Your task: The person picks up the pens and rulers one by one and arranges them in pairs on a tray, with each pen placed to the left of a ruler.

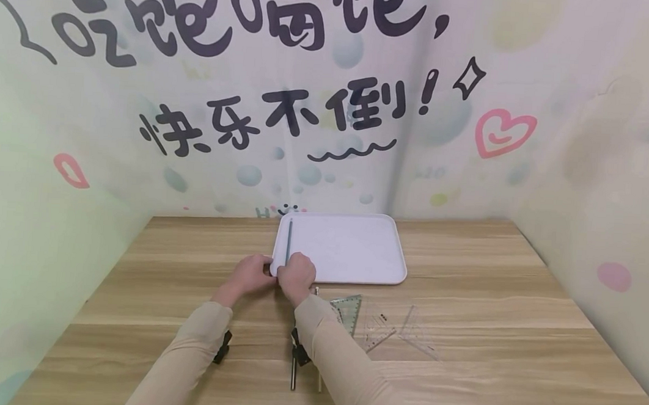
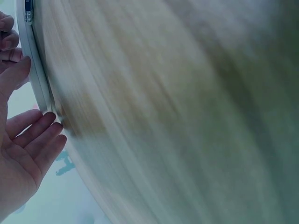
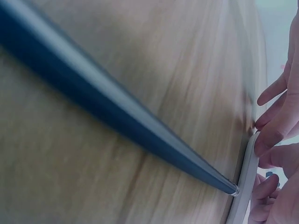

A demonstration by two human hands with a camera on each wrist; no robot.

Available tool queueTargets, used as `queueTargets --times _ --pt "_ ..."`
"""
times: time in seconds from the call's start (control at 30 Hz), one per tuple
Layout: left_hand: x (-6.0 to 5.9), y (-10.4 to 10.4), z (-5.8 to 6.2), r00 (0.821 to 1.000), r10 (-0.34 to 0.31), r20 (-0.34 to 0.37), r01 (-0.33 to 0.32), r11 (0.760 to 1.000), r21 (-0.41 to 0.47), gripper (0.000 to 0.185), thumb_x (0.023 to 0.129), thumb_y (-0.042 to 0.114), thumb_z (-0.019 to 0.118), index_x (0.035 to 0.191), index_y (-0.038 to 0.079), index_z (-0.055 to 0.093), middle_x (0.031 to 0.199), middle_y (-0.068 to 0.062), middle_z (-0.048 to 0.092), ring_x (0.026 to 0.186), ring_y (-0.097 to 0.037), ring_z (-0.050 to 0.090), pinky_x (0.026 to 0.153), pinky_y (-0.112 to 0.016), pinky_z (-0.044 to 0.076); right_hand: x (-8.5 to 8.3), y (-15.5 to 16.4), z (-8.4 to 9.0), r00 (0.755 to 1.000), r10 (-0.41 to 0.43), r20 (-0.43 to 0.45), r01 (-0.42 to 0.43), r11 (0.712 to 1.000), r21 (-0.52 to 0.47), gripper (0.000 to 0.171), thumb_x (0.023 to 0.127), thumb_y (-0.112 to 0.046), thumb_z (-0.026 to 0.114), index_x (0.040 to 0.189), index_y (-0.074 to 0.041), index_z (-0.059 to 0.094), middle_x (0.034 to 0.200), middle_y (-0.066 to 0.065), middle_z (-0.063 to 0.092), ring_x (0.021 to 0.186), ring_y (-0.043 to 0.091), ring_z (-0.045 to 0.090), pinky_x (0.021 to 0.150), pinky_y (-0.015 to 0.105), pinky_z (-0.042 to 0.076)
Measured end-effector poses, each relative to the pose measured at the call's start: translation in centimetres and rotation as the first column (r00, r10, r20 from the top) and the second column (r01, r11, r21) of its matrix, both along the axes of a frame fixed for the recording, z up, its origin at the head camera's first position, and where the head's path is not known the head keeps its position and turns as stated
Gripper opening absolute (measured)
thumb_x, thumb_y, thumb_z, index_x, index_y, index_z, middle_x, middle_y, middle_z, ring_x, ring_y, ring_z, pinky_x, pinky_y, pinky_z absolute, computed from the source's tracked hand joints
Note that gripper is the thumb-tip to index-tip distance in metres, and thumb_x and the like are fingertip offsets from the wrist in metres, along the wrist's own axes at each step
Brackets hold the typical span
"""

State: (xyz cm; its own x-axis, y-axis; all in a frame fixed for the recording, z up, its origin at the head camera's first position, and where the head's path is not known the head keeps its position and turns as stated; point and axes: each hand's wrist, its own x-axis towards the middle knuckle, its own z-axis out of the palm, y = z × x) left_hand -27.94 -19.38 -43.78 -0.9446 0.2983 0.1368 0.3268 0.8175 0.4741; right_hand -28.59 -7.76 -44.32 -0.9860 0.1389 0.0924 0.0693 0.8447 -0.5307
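Here a dark pencil [image 1: 289, 242] is being laid along the left rim of the white tray [image 1: 349, 248]. Its near end is pinched by the right hand [image 1: 297, 277], while the tray's near-left corner is touched by the straight fingers [image 2: 35, 133] of the left hand [image 1: 251, 273]. A release is judged next. Right of the pencil the tray lies bare; clear rulers [image 1: 376, 321] lie near its front edge.

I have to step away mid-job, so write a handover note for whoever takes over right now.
Left hand: fingers straight, touching the near-left corner of the white tray.
Right hand: at the same corner, on the near end of the dark pencil; grip unclear.
Pencil lies in the tray along its left rim.
Clear rulers and a metal rod lie on the wooden table, outside the tray; probably still to go in.
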Motion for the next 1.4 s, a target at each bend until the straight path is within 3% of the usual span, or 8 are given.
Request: queueTargets --times 0.23,0.53,0.83,1.0,1.13,1.4 --pt "0.0 0.1 0.0 1.000 0.001 0.002 -0.001 1.000 0.010 0.016 0.068 0.017 0.071 0.075 0.005 0.064 0.062 0.000 0.050 0.059 -0.014 0.042 0.057 -0.028 0.036 0.2 0.1 0.0 1.000 0.012 -0.023 -0.012 1.000 0.006 0.016 0.070 -0.018 0.068 0.068 -0.005 0.059 0.065 0.007 0.060 0.058 0.018 0.056 0.052 0.032 0.043" --pt "0.1 0.2 -0.1 0.999 0.026 0.028 -0.025 1.000 -0.003 0.022 0.069 0.023 0.074 0.079 0.005 0.066 0.066 0.000 0.055 0.061 -0.015 0.043 0.059 -0.029 0.037 0.1 0.6 -0.3 0.998 0.021 -0.066 -0.023 0.999 -0.029 0.026 0.068 -0.026 0.071 0.059 -0.008 0.054 0.058 0.005 0.056 0.051 0.017 0.051 0.045 0.031 0.038" --pt "0.0 0.3 -0.3 0.998 0.045 0.050 -0.044 0.999 -0.017 0.027 0.069 0.028 0.076 0.079 0.006 0.065 0.062 0.000 0.049 0.060 -0.014 0.041 0.057 -0.029 0.034 0.0 0.8 0.4 0.995 0.036 -0.094 -0.044 0.995 -0.087 0.028 0.068 -0.026 0.070 0.056 -0.012 0.050 0.052 0.000 0.049 0.047 0.015 0.044 0.042 0.029 0.031" --pt "0.0 0.3 -0.2 0.998 0.043 0.048 -0.041 0.999 -0.025 0.029 0.070 0.029 0.076 0.084 0.005 0.067 0.070 -0.002 0.057 0.064 -0.015 0.045 0.062 -0.031 0.039 0.0 1.0 0.5 0.993 0.050 -0.108 -0.062 0.992 -0.112 0.021 0.068 -0.027 0.068 0.075 -0.008 0.063 0.069 0.002 0.061 0.060 0.017 0.055 0.051 0.029 0.040" --pt "0.1 0.4 0.0 0.997 0.042 0.061 -0.041 0.999 -0.021 0.030 0.071 0.028 0.076 0.089 0.006 0.068 0.072 -0.002 0.059 0.066 -0.015 0.046 0.065 -0.031 0.039 0.0 1.2 0.5 0.990 0.077 -0.119 -0.093 0.987 -0.130 0.036 0.070 -0.029 0.067 0.096 -0.005 0.065 0.086 0.006 0.064 0.076 0.020 0.060 0.063 0.031 0.046" --pt "0.1 0.4 0.2 0.997 0.046 0.069 -0.045 0.999 -0.018 0.035 0.071 0.026 0.076 0.097 0.004 0.068 0.070 0.000 0.055 0.066 -0.015 0.046 0.063 -0.030 0.038 0.2 1.4 0.6 0.973 0.178 -0.146 -0.205 0.958 -0.200 0.056 0.073 -0.038 0.069 0.115 -0.003 0.058 0.108 0.011 0.062 0.096 0.023 0.059 0.079 0.034 0.046"
